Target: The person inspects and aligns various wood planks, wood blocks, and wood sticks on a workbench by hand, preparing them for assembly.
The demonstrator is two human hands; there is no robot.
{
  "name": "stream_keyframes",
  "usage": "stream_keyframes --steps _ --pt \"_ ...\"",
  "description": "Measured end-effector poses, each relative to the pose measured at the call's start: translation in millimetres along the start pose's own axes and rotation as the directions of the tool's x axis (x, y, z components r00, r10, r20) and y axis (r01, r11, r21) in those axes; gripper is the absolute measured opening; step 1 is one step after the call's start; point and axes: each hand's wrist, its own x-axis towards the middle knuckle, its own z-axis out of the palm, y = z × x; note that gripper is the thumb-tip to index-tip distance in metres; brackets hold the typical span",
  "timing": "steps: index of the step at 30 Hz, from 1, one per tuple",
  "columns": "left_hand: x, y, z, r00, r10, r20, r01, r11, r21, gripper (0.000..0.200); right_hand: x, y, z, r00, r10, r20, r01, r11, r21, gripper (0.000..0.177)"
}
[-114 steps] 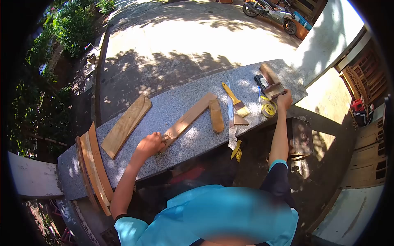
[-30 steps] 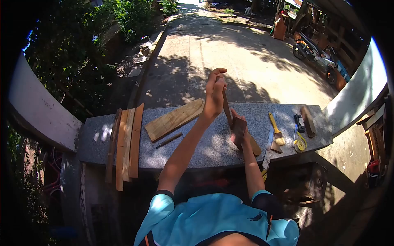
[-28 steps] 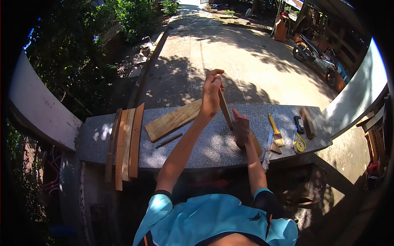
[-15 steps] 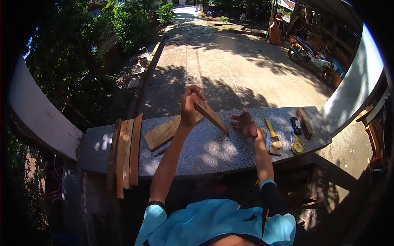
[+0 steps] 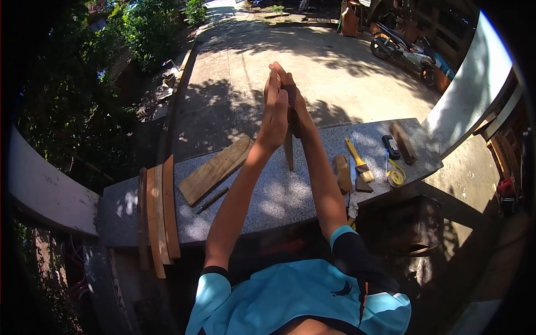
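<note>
My left hand (image 5: pixel 273 123) holds a narrow wooden piece (image 5: pixel 288 153), which points down toward the counter. Its fingers lie straight along the wood's left side, pressed together. Against the other side my right hand (image 5: pixel 302 114) presses a dark brown sheet that looks like sandpaper (image 5: pixel 295 124). Both palms face each other, with the wood and sheet between them, above the counter's far edge. Most of the wooden piece is hidden by the hands. Below my left forearm lie a flat wooden board (image 5: pixel 212 174) and a dark pen-like tool (image 5: pixel 212 201).
On the speckled stone counter (image 5: pixel 268 215), several wooden strips (image 5: pixel 158 209) overhang the front left edge. To the right are a wooden block (image 5: pixel 342 174), a yellow-handled paintbrush (image 5: pixel 357 157), a yellow tape roll (image 5: pixel 396 177), a black device (image 5: pixel 391 146) and a dark wood piece (image 5: pixel 403 143).
My right hand has come up and left from the counter with the brown sheet, and now meets the wooden piece. My left hand's fingers have straightened along the wood. The view has shifted slightly.
</note>
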Motion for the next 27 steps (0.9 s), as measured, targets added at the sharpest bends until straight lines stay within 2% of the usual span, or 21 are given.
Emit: stream_keyframes --steps 1,3,4,7,8,9,10,11,12,13,15,17,19,20,22,23,24,27 --pt "-4.8 2.0 -0.1 1.0 -0.009 0.018 0.009 1.0 -0.001 0.056 -11.3 31.7 -17.8 0.997 0.034 0.069 -0.023 0.989 -0.146 0.065" --pt "-10.8 8.9 -3.7 0.987 -0.154 0.051 0.159 0.981 -0.107 0.058 -45.9 98.2 -46.8 0.959 0.269 0.09 -0.236 0.932 -0.274 0.072" --pt "-12.9 10.9 -3.9 0.983 -0.174 0.058 0.181 0.974 -0.137 0.058 -57.9 129.5 -63.2 0.924 0.362 0.12 -0.305 0.891 -0.337 0.074" --pt "-2.2 13.6 -0.4 0.978 -0.192 0.079 0.205 0.95 -0.234 0.058 -61.3 110.6 -54.8 0.96 0.269 0.082 -0.235 0.928 -0.29 0.072" --pt "-6.5 12.8 1.9 0.972 -0.217 0.096 0.235 0.935 -0.266 0.058 -53.9 83.1 -44.8 0.977 0.208 0.042 -0.191 0.946 -0.261 0.071" --pt "-6.3 7.6 5.4 0.996 -0.049 0.068 0.057 0.99 -0.126 0.059 -44.7 49.6 -35.8 0.996 0.057 0.075 -0.036 0.967 -0.253 0.072" --pt "-6.5 2.5 9.0 0.992 0.12 0.039 -0.121 0.992 0.023 0.061 -29.8 17.6 -27.9 0.988 -0.102 0.118 0.129 0.961 -0.244 0.072" --pt "-6.5 1.9 13.0 0.995 0.063 0.071 -0.065 0.998 0.025 0.06 -11.0 -3.8 -22.6 0.99 -0.132 0.057 0.139 0.98 -0.145 0.071" --pt "-6.4 1.5 17.1 0.995 0.006 0.103 -0.009 1.0 0.03 0.059 -6.1 -21.6 -15.7 0.979 -0.184 0.085 0.191 0.977 -0.091 0.07" --pt "-5.3 -2.9 20.4 0.976 0.2 0.085 -0.209 0.971 0.117 0.057 -3.1 -31.0 -12.0 0.966 -0.235 0.108 0.24 0.97 -0.033 0.068" --pt "-7.0 0.4 14.8 0.997 0.072 0.034 -0.075 0.992 0.104 0.058 1.4 26.8 -31.9 0.993 -0.031 0.112 0.029 0.999 0.019 0.068" --pt "-8.1 13.3 4.5 1.0 -0.018 0.022 0.018 1.0 0.014 0.059 -26.8 127.6 -66.2 0.993 0.11 0.03 -0.1 0.966 -0.236 0.072" --pt "-13.5 24.5 -8.2 0.996 -0.08 0.05 0.086 0.985 -0.146 0.061 -66.6 133.0 -60.9 0.944 0.328 -0.028 -0.324 0.911 -0.256 0.074" --pt "-16.1 21.8 -9.2 0.998 -0.053 -0.032 0.046 0.98 -0.193 0.055 -66.0 129.6 -60.0 0.948 0.318 -0.01 -0.308 0.908 -0.284 0.073" --pt "-17.8 7.6 -13.1 0.996 -0.08 0.036 0.087 0.937 -0.339 0.049 -69.7 91.3 -47.8 0.95 0.313 0.014 -0.29 0.896 -0.335 0.072" --pt "-20.1 3.5 -14.3 0.993 -0.093 0.077 0.117 0.906 -0.408 0.046 -65.8 69.8 -37.8 0.962 0.273 0.013 -0.259 0.926 -0.274 0.07" --pt "-21.5 5.0 -3.1 0.991 -0.136 -0.014 0.104 0.819 -0.565 0.03 -56.0 46.9 -27.2 0.974 0.226 0.014 -0.218 0.951 -0.218 0.067" --pt "-16.3 11.3 -2.9 0.97 -0.209 -0.122 0.133 0.881 -0.454 0.027 -40.3 -2.2 -2.6 0.992 0.118 -0.037 -0.114 0.987 0.111 0.066"
